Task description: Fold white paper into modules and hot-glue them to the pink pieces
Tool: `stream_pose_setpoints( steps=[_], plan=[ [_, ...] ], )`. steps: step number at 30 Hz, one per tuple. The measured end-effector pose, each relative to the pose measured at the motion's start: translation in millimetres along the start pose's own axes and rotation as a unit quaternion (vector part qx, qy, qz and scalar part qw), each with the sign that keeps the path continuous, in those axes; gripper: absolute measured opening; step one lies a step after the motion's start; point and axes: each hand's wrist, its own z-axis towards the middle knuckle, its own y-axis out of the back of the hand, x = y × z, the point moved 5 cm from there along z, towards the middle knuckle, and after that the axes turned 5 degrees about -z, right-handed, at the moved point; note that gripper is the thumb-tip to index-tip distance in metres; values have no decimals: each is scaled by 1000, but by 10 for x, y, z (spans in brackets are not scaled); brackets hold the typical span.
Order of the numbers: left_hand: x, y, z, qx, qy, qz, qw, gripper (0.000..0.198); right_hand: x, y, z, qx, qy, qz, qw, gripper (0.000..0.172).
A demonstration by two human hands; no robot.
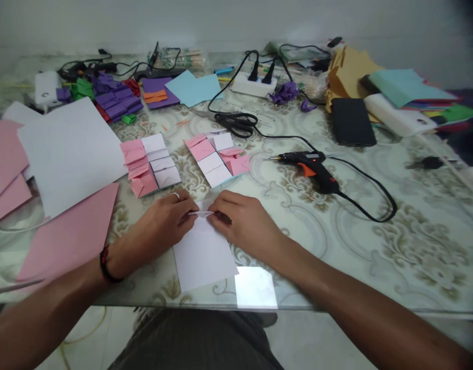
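Both my hands pinch the far end of a white sheet of paper (205, 259), where a narrow fold stands up between the fingertips. My left hand (169, 216), with a ring and a dark bracelet at the wrist, grips the fold's left side. On the right side, my right hand (236, 213) holds it between thumb and fingers. The sheet's near part lies flat toward the table edge. Just beyond my hands are two panels of folded paper, a pink and white panel (149, 164) at left and another pink and white panel (217, 156) at right.
A glue gun (309, 167) with a lit red light lies at right, its cord looping. Scissors (236, 123), a black phone (352, 122) and a power strip (254, 84) sit farther back. Large white paper (70, 154) and pink paper (72, 231) cover the left.
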Motion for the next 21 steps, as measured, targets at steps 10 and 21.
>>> stream_pose_setpoints(
  steps=[10,21],
  plan=[
    [13,-34,39,20,10,31,999,12,-20,-16,71,59,-71,37,995,12],
    [244,93,82,7,119,-177,977,16,-49,126,140,19,-122,80,989,19]
  ],
)
